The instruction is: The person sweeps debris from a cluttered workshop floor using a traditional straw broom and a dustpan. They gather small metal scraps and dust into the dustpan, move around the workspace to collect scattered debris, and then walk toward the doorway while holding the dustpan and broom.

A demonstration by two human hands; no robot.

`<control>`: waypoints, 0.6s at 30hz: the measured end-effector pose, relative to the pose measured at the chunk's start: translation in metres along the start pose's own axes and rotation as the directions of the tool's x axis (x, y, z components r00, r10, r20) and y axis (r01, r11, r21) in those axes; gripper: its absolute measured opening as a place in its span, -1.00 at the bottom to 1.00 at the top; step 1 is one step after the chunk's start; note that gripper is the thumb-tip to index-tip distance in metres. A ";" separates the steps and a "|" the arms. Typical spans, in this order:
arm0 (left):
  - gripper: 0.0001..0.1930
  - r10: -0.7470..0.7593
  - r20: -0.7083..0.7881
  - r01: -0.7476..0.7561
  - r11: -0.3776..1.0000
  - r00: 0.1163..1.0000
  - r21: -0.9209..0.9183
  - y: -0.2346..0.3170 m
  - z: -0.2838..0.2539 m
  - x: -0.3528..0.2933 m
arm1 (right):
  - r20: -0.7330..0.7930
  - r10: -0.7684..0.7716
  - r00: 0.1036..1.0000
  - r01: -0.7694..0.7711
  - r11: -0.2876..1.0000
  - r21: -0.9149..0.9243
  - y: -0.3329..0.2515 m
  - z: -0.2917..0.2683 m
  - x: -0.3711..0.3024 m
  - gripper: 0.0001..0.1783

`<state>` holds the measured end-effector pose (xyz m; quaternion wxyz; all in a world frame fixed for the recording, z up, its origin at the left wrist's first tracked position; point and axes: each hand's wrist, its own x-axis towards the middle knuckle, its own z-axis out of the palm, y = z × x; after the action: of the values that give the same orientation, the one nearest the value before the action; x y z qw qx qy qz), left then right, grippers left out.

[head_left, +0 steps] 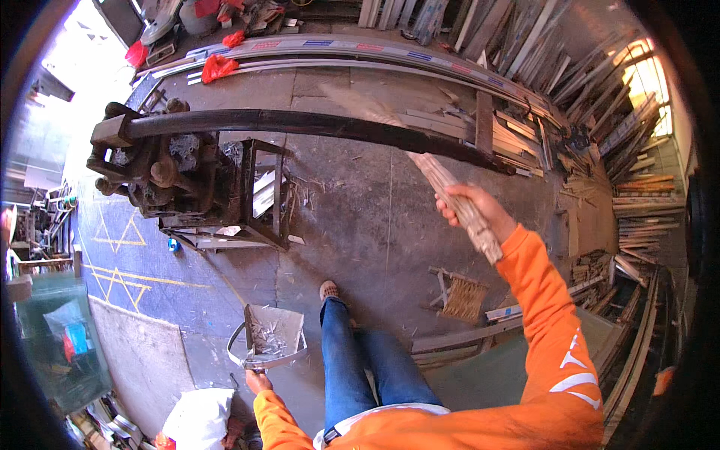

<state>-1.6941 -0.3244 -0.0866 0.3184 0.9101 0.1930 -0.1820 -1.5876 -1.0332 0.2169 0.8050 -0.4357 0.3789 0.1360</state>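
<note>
My left hand (259, 381) is closed round the handle of a metal dustpan (262, 313), held low beside my left leg. Thin pale metal scraps (271, 341) lie in the pan. On the other side, my right hand (480, 206) grips the bundled, straw-coloured handle of a broom (442, 180). The broom points forward and passes beneath a long dark lever (300, 120); its far end is blurred. That lever reaches right from a heavy, dark metal machine (180, 169) on a stand (285, 199).
Long metal profiles (330, 51) lie across the far floor beside a red plastic bag (218, 68). Many strips lean and lie at the right (637, 127). A small woven stool (463, 296) stands right of my legs. A white sack (199, 420) sits at the lower left.
</note>
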 end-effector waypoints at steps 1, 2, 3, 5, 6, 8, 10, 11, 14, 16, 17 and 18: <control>-0.73 0.042 -0.018 -0.041 0.997 0.999 0.064 0.014 0.006 -0.009 | -0.056 -0.053 0.997 0.052 0.998 -0.021 0.012 0.000 -0.001 -0.68; -0.72 0.031 -0.036 -0.027 0.995 0.999 0.095 0.020 0.008 -0.011 | -0.103 -0.107 0.989 0.104 0.994 -0.036 0.024 -0.001 0.000 -0.70; -0.72 0.021 -0.046 -0.015 0.993 0.999 0.119 0.025 0.017 -0.013 | -0.147 -0.029 0.989 0.038 0.998 0.059 0.038 -0.011 0.008 -0.73; -0.69 0.050 -0.089 -0.040 0.994 0.995 0.106 0.024 0.031 -0.007 | -0.215 -0.015 0.976 0.006 0.999 -0.040 0.059 -0.039 0.036 -0.77; -0.69 0.048 -0.074 -0.043 0.997 0.996 0.068 0.028 0.034 -0.012 | -0.247 -0.030 0.969 0.002 0.994 -0.112 0.066 -0.055 0.047 -0.77; -0.68 0.047 -0.051 -0.048 0.999 0.998 -0.017 0.045 0.047 -0.022 | -0.339 0.005 0.941 -0.053 0.989 -0.134 0.069 -0.084 0.067 -0.77; -0.67 0.022 -0.074 -0.019 0.999 0.997 0.040 0.055 0.059 -0.028 | -0.400 0.057 0.915 -0.104 0.990 -0.098 0.072 -0.112 0.089 -0.77; -0.67 -0.009 -0.078 0.014 0.998 0.997 0.061 0.058 0.064 -0.023 | -0.420 0.089 0.903 -0.120 0.992 -0.048 0.073 -0.124 0.102 -0.76; -0.66 -0.091 -0.103 0.098 0.993 0.991 0.065 0.064 0.090 -0.027 | -0.397 0.184 0.899 -0.147 0.982 0.121 0.087 -0.179 0.146 -0.75; -0.66 -0.139 -0.097 0.142 0.989 0.986 0.031 0.071 0.120 -0.036 | -0.336 0.274 0.901 -0.180 0.942 0.284 0.081 -0.229 0.175 -0.74; -0.61 -0.079 -0.114 0.085 0.996 0.990 0.042 0.096 0.128 -0.036 | -0.305 0.273 0.912 -0.193 0.944 0.269 0.079 -0.237 0.184 -0.72; -0.60 -0.061 -0.101 0.059 0.998 0.993 -0.022 0.104 0.142 -0.028 | -0.332 0.270 0.904 -0.198 0.952 0.234 0.079 -0.246 0.189 -0.72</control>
<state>-1.6992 -0.4982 -0.1250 0.3110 0.9089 0.2380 -0.1430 -1.6244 -1.2061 -0.0498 0.7383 -0.3233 0.5813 0.1121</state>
